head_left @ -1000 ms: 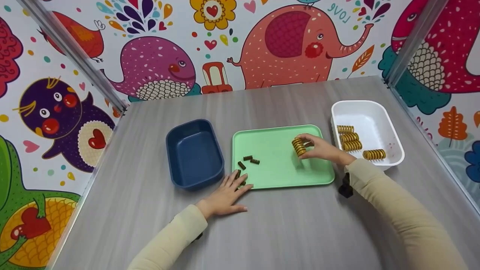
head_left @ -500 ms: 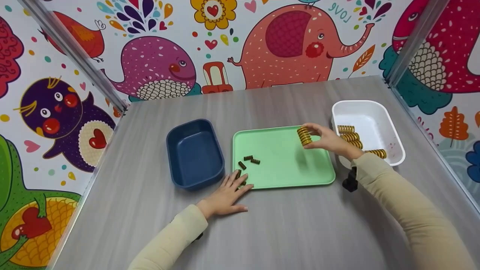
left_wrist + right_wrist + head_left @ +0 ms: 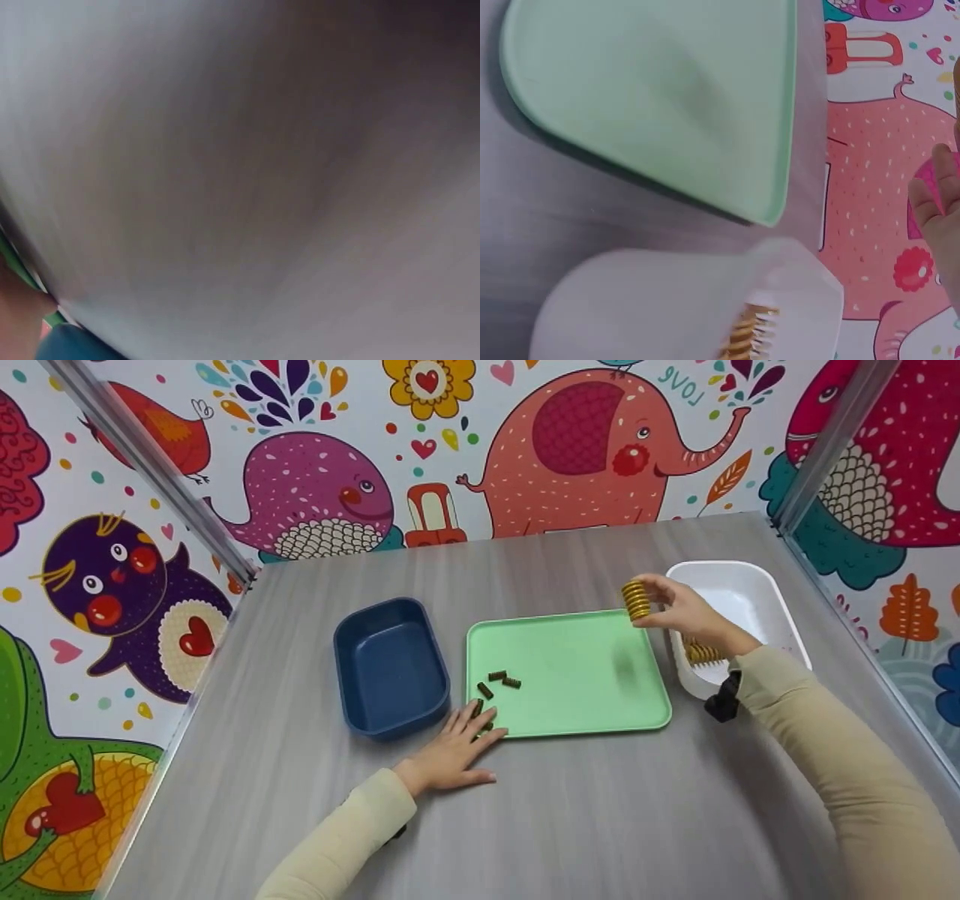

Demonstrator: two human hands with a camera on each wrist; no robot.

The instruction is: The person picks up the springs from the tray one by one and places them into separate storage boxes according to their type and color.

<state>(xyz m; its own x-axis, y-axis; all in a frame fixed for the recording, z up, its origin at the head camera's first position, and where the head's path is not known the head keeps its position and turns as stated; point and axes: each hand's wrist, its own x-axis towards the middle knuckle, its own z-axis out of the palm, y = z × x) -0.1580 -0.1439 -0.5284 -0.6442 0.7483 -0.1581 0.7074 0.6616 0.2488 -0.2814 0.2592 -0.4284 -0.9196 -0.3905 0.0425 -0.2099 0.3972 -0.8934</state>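
Currently right fingers [image 3: 660, 583] pinch one gold coil [image 3: 636, 601]; left fingers [image 3: 486, 743] splayed near five cylinders [image 3: 485, 690].

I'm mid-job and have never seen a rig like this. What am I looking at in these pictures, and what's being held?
There is no machine: a person works with two bare hands. The wide picture comes from a camera on the head; the other two come from the wrists, the left one mostly blurred grey.

On the grey table stand, left to right, a blue bin, a green tray and a white bin. Small dark pieces lie on the tray; gold coil-like pieces lie in the white bin.

The right hand pinches another gold piece. The left hand lies spread at the tray's near left corner.
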